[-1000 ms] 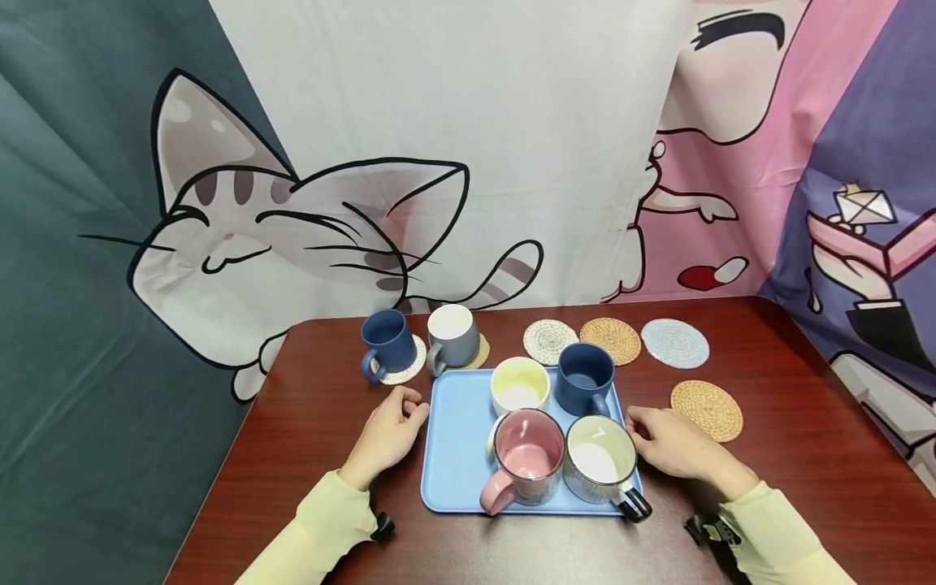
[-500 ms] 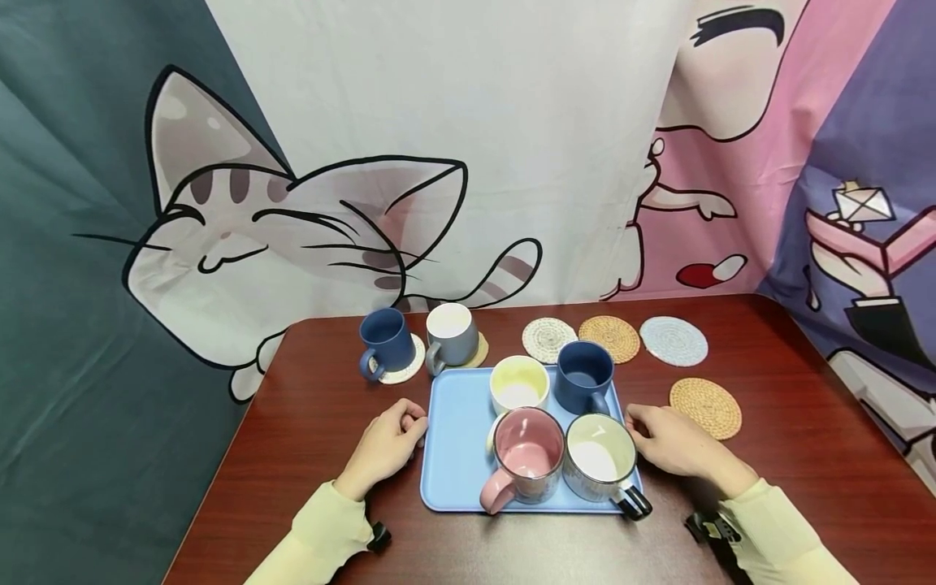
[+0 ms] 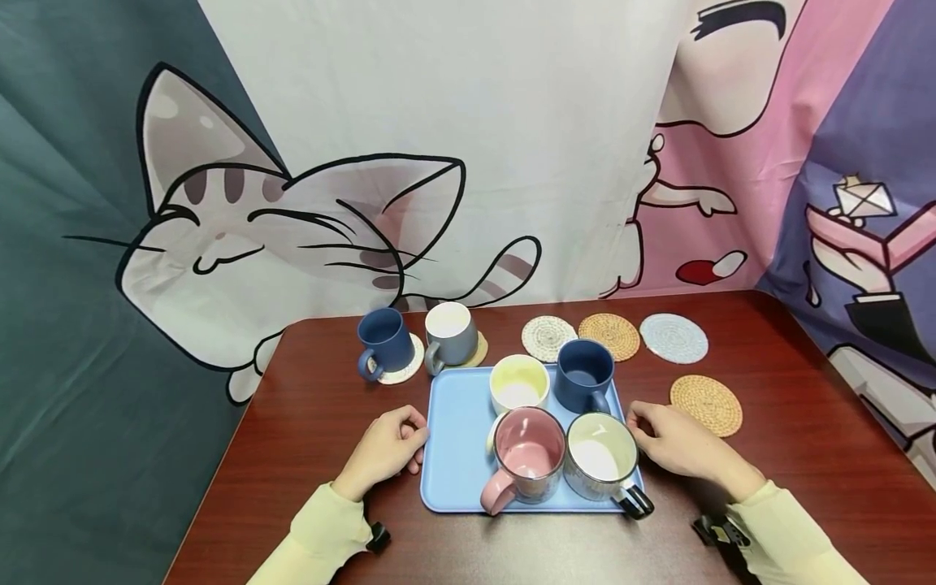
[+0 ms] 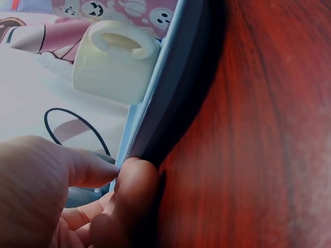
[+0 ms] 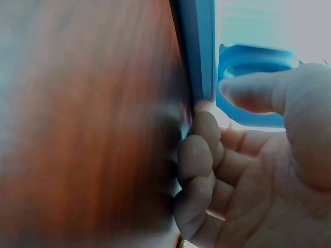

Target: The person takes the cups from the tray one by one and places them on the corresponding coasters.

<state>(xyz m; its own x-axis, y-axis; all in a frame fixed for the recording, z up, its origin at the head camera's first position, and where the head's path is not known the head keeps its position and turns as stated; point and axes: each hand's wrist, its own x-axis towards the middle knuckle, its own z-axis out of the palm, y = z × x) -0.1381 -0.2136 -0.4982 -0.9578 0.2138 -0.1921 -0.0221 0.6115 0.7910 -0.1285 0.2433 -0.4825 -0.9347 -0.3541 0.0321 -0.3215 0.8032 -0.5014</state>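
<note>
At opp. ends of a light-blue rectangular tray (image 3: pixel 455 443), L hand (image 3: pixel 383 448) pinches its edge; R hand (image 3: pixel 674 439) curls fingers under, thumb above.

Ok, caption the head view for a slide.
Left hand and right hand at opposite edges of a tray bearing four mugs, two more mugs on coasters behind.

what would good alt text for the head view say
A person's left hand and right hand at opposite edges of a blue tray holding four mugs on a reddish-brown table. Near the tray's far left corner, two more mugs stand on coasters; four bare coasters lie behind and right of the tray, before a cartoon-print cloth.
</note>
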